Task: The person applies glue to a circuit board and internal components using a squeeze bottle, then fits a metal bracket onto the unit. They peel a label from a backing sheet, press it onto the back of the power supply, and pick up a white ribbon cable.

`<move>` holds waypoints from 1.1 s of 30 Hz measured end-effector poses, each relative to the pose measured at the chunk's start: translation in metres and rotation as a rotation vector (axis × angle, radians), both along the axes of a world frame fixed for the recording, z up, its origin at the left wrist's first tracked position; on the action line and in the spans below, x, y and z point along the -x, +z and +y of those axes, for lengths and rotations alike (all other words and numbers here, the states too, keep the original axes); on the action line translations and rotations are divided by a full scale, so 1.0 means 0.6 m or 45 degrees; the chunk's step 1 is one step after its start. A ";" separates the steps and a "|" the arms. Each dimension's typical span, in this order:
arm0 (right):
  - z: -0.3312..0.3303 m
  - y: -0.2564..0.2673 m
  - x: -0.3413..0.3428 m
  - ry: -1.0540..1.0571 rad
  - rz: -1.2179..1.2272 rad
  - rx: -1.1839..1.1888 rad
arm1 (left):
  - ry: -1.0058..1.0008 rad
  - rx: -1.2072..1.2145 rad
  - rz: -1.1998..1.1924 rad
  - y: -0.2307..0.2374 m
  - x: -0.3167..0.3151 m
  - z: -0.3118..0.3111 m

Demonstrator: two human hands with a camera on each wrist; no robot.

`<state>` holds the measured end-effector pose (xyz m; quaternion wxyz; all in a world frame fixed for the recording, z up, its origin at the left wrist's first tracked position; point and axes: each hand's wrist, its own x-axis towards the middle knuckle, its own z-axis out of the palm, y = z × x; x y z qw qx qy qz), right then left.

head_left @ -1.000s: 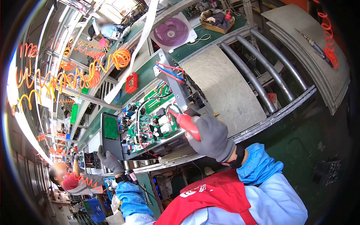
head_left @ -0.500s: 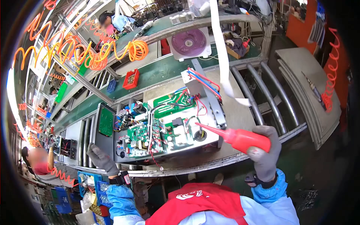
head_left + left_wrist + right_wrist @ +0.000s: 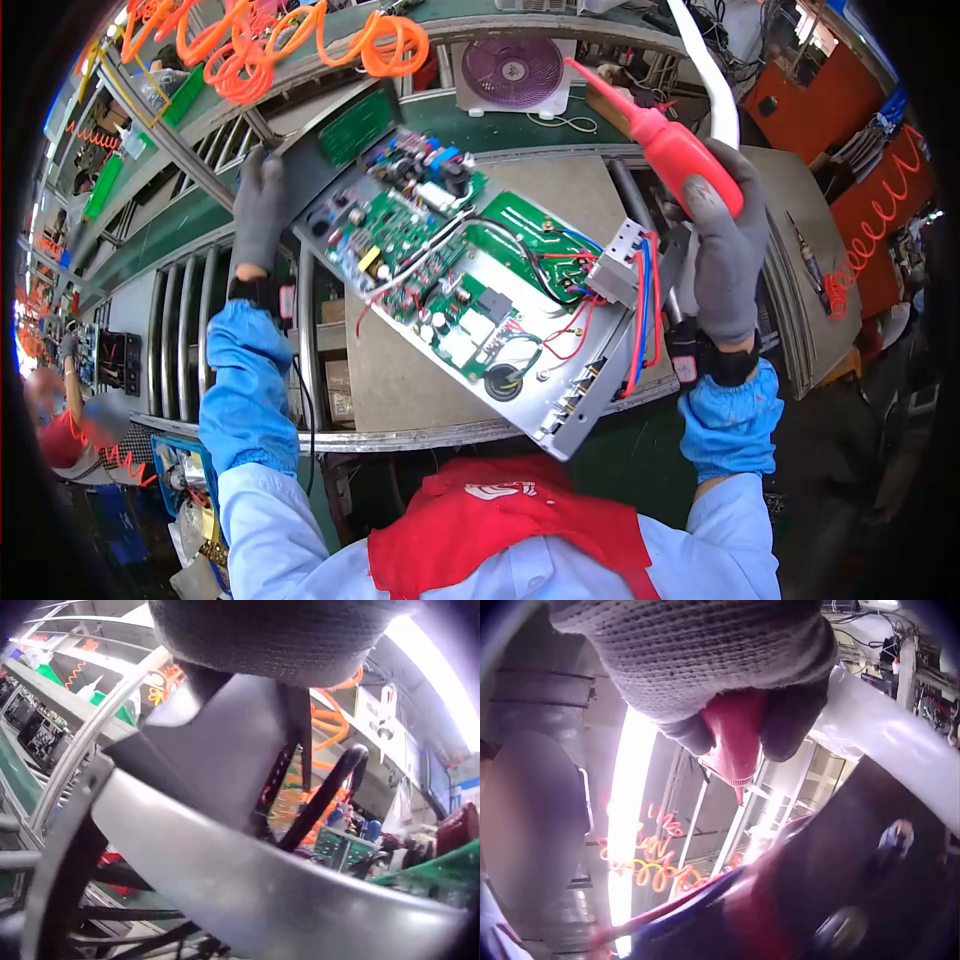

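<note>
A metal chassis (image 3: 545, 330) full of green circuit boards lies slantwise on the conveyor, with a dark end panel (image 3: 315, 165) at its far left. My gloved left hand (image 3: 260, 210) touches this panel's outer edge with its fingers extended. In the left wrist view, the grey glove (image 3: 262, 637) is over the panel. My gloved right hand (image 3: 728, 245) grips a red squeeze bottle (image 3: 685, 155) with a long tapered nozzle, raised beyond the chassis's right end. Red and blue wires (image 3: 645, 310) loop from a grey switch block (image 3: 618, 262) below that hand.
Steel rollers (image 3: 185, 330) run left of the chassis, and a flat board (image 3: 400, 390) lies under it. A white hose (image 3: 708, 70) hangs near the bottle. Behind stands a purple fan (image 3: 513, 72); orange coiled hoses (image 3: 390, 48) hang at upper left.
The chassis has turned clockwise, its panel end swinging away and its wired end coming nearer. The left hand moved with the panel. The right hand lifted the red squeeze bottle away from the boards.
</note>
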<state>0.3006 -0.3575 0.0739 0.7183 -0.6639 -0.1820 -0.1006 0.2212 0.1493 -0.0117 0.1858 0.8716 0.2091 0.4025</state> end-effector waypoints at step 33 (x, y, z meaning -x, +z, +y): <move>-0.030 -0.059 0.100 0.841 -0.095 0.358 | 0.155 0.685 -0.632 0.009 0.347 -0.480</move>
